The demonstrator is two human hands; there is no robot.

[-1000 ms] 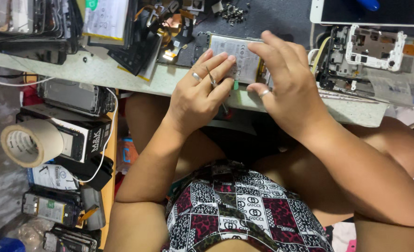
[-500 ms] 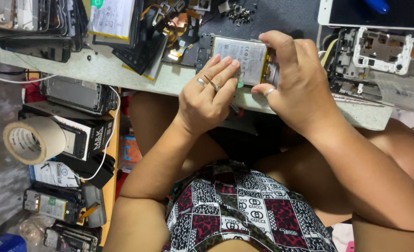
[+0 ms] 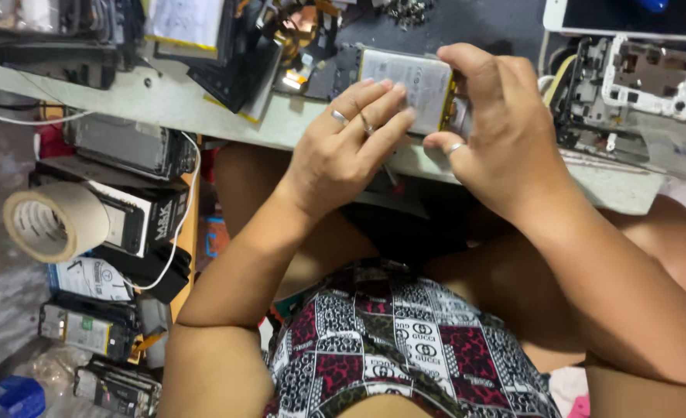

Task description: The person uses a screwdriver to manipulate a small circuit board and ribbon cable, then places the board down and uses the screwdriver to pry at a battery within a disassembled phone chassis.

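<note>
An opened phone with a silvery battery (image 3: 408, 81) lies at the front edge of the pale workbench (image 3: 149, 97). My left hand (image 3: 347, 147), with rings on two fingers, rests its fingertips on the battery's near side. A thin dark tool shaft (image 3: 389, 176) shows just under that hand. My right hand (image 3: 490, 124), also ringed, clasps the phone's right end with thumb and fingers, covering that end.
A white phone frame and circuit parts (image 3: 641, 77) lie at the right, with a white-edged screen (image 3: 629, 17) behind. Dark phone shells and flex cables (image 3: 242, 54) clutter the left. A tape roll (image 3: 53, 220), boxes and old batteries (image 3: 87, 329) are stacked below the bench.
The view has shifted a little. My right hand has slid further around the phone's right end, and my left fingers have crept up onto the battery.
</note>
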